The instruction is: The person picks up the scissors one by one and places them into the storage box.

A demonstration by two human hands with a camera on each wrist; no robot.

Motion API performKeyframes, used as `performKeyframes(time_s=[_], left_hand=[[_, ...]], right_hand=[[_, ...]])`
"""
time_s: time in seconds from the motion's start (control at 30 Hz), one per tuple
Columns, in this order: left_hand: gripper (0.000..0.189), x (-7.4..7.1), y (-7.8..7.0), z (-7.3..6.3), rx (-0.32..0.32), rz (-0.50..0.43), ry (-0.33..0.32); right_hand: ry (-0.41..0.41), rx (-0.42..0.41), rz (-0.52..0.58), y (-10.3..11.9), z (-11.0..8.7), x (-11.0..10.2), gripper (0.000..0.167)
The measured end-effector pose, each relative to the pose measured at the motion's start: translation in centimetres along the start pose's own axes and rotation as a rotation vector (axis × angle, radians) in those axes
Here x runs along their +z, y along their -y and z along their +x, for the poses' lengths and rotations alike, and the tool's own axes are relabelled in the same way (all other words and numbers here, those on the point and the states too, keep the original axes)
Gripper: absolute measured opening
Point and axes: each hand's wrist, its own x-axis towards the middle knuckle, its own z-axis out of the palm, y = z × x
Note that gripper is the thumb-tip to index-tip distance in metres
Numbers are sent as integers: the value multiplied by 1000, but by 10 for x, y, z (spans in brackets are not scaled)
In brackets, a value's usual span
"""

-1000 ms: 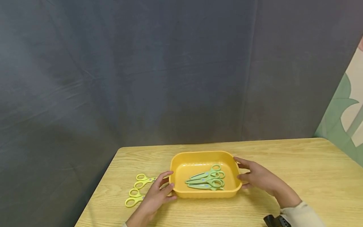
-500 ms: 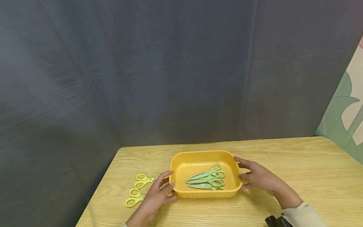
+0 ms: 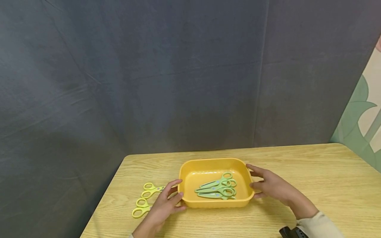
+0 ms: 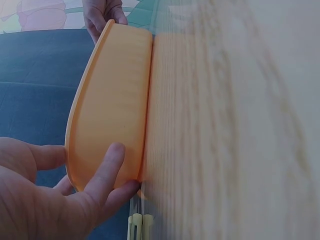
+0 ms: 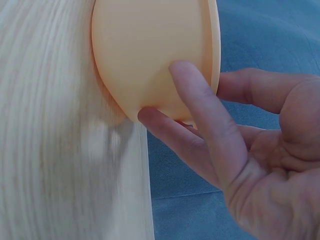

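A shallow yellow plastic tray (image 3: 214, 203) sits on the wooden table. Several pairs of light green scissors (image 3: 215, 189) lie heaped in it, handles toward the right. My left hand (image 3: 163, 205) holds the tray's left end, with fingers at the rim and against the outer wall, as the left wrist view also shows. At the opposite end my right hand (image 3: 275, 186) grips the rim and outer wall; in the right wrist view two fingertips (image 5: 184, 70) press that wall. Two pairs of yellow scissors (image 3: 142, 207) lie left of the tray, their blades partly hidden behind my left hand.
The wooden table (image 3: 321, 185) ends at a back edge in front of a dark grey-blue cloth (image 3: 190, 79). A wall with a green leaf pattern (image 3: 357, 122) stands at the right. A black device (image 3: 293, 232) is strapped at my right wrist.
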Motion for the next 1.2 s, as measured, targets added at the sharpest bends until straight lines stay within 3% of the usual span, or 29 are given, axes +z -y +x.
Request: performKeyframes(time_s=[0.3, 0.53, 0.93, 1.2], left_hand=[[59, -3, -1, -2, -9, 6, -4], [71, -11, -5, -2, -4, 32, -62], [63, -53, -32, -10, 71, 48, -183], [53, -84, -37, -16, 72, 83, -247]], right_hand=[[0, 1, 17, 0, 0, 0, 81], [-1, 0, 19, -1, 1, -1, 80], [-3, 7, 17, -2, 2, -3, 79], [5, -4, 16, -2, 2, -3, 79]])
